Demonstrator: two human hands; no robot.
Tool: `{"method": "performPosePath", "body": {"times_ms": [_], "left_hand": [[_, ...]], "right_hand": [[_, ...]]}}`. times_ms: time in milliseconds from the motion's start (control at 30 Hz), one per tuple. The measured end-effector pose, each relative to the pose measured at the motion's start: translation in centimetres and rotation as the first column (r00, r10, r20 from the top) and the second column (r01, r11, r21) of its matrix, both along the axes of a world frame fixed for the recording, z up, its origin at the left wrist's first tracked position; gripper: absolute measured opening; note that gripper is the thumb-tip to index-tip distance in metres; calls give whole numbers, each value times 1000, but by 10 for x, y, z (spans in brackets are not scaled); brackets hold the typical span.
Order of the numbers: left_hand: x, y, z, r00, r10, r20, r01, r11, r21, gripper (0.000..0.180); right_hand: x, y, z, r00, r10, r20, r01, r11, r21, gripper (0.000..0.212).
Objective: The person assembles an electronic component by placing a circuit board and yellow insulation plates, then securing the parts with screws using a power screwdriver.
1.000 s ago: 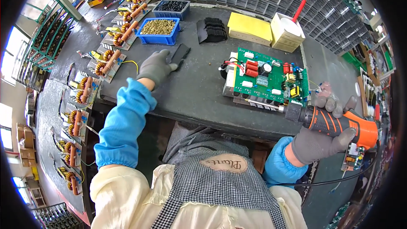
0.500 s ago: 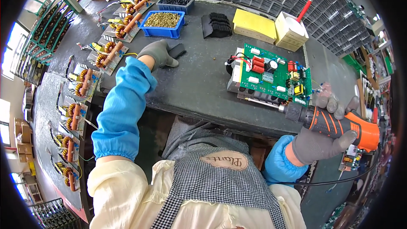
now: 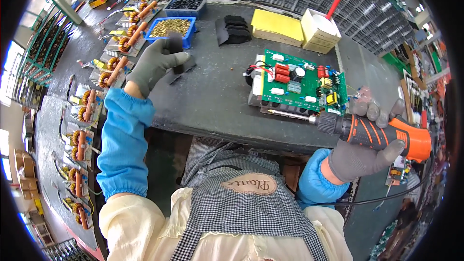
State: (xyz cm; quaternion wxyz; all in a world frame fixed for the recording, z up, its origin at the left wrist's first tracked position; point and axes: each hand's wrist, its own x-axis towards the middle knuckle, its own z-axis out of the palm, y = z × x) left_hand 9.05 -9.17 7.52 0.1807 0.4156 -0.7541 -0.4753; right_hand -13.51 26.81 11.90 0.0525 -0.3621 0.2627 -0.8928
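Note:
In my left gloved hand (image 3: pixel 153 65), a thin black piece (image 3: pixel 175 44) is pinched between thumb and fingers. It shows above and below the thumb, slightly blurred, over the left of the bench near the blue bin of brass-coloured small parts (image 3: pixel 170 27). My right gloved hand (image 3: pixel 369 140) is wrapped round an orange and black electric screwdriver (image 3: pixel 374 135). Its long bit points left, along the near side of a green circuit board (image 3: pixel 302 84) on a heat-sink base. Red, white and yellow components stand on that board.
Further black pieces (image 3: pixel 234 30) are stacked at the back, left of a yellow pad (image 3: pixel 276 26). A white box (image 3: pixel 320 31) holds a red-handled brush. Behind the brass parts stands a bin of black parts (image 3: pixel 186 6). Several coil assemblies (image 3: pixel 112 72) line the left. A black cable (image 3: pixel 382 201) trails from the screwdriver.
My left hand has lifted off the bench and moved left with the black piece, its fingers turning upward. My right hand keeps the screwdriver in nearly the same place; the view has shifted slightly.

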Motion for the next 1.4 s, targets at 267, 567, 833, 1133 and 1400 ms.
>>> {"method": "performPosePath", "body": {"times_ms": [267, 567, 833, 1133, 1400], "left_hand": [[-61, 64, 23, 966, -174, -191, 238, 889, 390, 45], [-92, 68, 18, 957, -283, -69, 291, 927, 236, 49], [-107, 64, 8, 929, -369, -22, 364, 902, 233, 51], [-110, 77, -8, 958, -272, -92, 288, 908, 303, 50], [-115, 81, -26, 957, -222, -188, 271, 916, 295, 44]], "right_hand": [[4, -2, 12, 998, 53, -20, -53, 998, 22, 79], [-4, -2, 11, 1000, 27, -4, -26, 996, 81, 82], [1, -14, 14, 999, 42, -13, -40, 995, 90, 82], [-9, -19, 22, 996, 42, -83, -35, 995, 89, 80], [-28, -61, 50, 995, 71, -73, -67, 996, 62, 72]]}}
